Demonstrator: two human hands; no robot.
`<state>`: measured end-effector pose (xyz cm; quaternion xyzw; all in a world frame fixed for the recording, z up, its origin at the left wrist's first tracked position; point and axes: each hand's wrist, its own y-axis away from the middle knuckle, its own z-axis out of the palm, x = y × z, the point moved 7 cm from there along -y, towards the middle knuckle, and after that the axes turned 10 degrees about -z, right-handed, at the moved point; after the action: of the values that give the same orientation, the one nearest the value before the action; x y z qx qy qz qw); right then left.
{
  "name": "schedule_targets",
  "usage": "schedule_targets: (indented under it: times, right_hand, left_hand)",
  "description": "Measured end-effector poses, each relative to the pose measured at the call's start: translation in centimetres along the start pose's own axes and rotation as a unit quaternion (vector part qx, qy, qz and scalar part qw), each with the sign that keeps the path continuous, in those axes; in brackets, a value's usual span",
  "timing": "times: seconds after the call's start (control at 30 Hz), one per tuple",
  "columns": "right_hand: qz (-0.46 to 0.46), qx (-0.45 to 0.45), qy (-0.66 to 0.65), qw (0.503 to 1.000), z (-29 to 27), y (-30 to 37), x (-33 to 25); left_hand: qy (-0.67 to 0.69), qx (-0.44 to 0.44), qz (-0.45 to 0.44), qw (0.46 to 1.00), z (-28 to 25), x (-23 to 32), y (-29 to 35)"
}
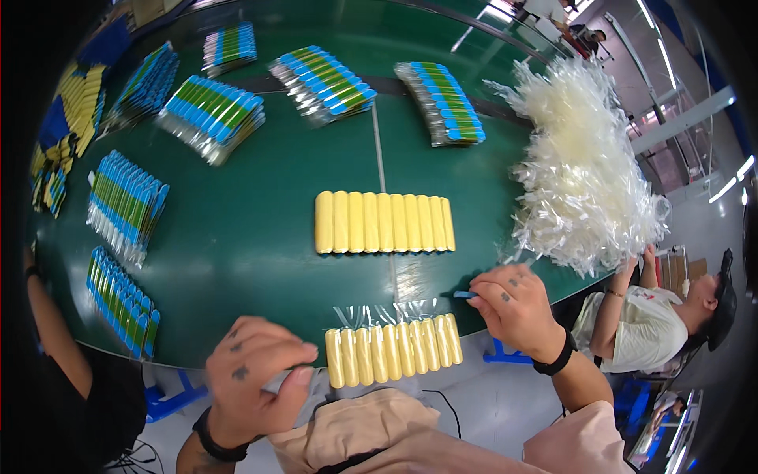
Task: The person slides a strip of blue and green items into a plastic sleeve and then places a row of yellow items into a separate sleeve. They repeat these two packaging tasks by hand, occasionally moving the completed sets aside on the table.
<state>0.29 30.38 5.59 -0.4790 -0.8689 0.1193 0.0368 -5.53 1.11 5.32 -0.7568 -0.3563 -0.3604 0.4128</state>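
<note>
A row of slim, round-ended yellow sticks (393, 351) lies at the table's near edge, between my hands, with clear plastic sleeve ends (387, 314) standing out on its far side. My left hand (257, 379) is left of this row, thumb and forefinger curled together; whatever they pinch is hidden. Right of the row and slightly beyond it, my right hand (513, 304) pinches a small blue piece (464, 295); its kind does not show. Farther in, a second row of yellow sticks (384, 223) lies side by side on the green table, touching neither hand.
Bundles of blue-and-green sleeved sticks (328, 83) curve around the far and left table (260, 276). A big heap of clear plastic sleeves (580, 174) covers the right side. One person (647, 324) sits at right; another person's arm (59, 332) is at left.
</note>
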Motion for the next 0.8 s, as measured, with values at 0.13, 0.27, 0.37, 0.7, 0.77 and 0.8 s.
schedule_targets:
  times: [0.13,0.27,0.37,0.7,0.77,0.8]
  right_hand:
    - [-0.046,-0.050,-0.099,0.993,0.0,-4.8,-2.9]
    - [-0.086,-0.131,-0.128,0.979,2.5,-9.1,-6.1]
    - [-0.102,-0.168,-0.138,0.971,4.5,-11.8,-8.0]
    - [-0.148,-0.221,-0.113,0.957,4.2,-12.0,-7.9]
    - [-0.093,-0.240,-0.091,0.962,3.0,-9.0,-5.1]
    - [-0.089,-0.241,-0.091,0.962,2.6,-7.7,-4.2]
  left_hand:
    - [0.128,-0.011,-0.196,0.972,1.1,-4.1,-0.3]
    - [0.214,0.035,-0.237,0.947,1.2,-5.3,0.4]
    - [0.250,0.068,-0.223,0.940,1.0,-5.4,1.0]
    - [0.242,0.101,-0.229,0.937,0.5,-5.8,1.1]
    - [0.228,0.084,-0.196,0.950,0.8,-5.1,0.6]
    - [0.229,0.080,-0.197,0.950,0.8,-5.1,0.8]
